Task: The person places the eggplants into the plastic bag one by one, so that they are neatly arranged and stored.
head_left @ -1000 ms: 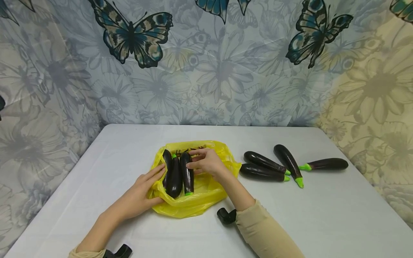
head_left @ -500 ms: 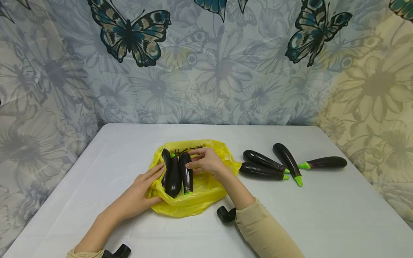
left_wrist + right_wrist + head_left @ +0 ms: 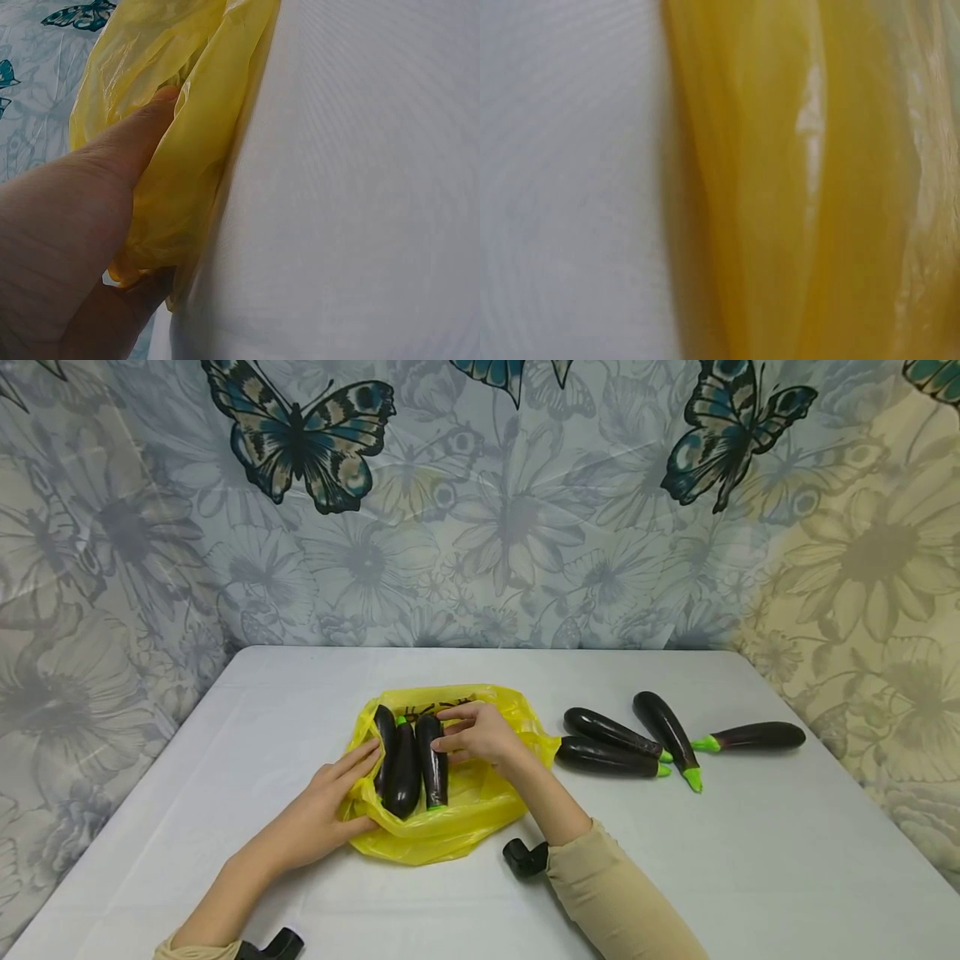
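The spread left hand (image 3: 332, 806) presses the bag's (image 3: 480, 793) left edge, perhaps for access; the right hand (image 3: 486, 739) grips an eggplant (image 3: 435, 778) inside.

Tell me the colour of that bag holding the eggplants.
The bag is bright yellow, with dark marks near its far edge; the head view shows it best.

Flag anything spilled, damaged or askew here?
Nothing looks spilled or damaged. Only mild oddity: inside the yellow bag, the eggplant by the right hand lies reversed, its green stem toward the near side, while the middle eggplant has its stem pointing away.
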A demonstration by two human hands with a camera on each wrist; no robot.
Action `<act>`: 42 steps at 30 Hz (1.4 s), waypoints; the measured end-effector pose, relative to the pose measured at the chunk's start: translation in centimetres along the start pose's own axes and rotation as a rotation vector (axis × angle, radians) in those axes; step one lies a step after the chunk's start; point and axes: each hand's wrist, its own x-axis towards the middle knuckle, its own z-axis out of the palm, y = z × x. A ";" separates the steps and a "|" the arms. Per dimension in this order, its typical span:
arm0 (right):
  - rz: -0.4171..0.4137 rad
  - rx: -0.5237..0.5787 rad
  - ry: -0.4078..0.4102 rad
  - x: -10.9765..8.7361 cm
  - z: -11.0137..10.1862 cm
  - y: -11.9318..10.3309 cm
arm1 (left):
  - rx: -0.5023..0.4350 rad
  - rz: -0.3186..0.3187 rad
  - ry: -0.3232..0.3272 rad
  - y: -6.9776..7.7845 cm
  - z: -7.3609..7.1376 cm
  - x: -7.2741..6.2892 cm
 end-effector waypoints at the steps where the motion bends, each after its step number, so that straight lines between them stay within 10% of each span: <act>1: 0.000 0.002 -0.001 0.0 0.0 0.0 | 0.000 0.000 0.000 0.0 0.0 0.0; 42: 0.055 0.084 -0.023 0.5 0.0 0.7 | -0.040 0.000 0.067 0.1 -0.1 -0.1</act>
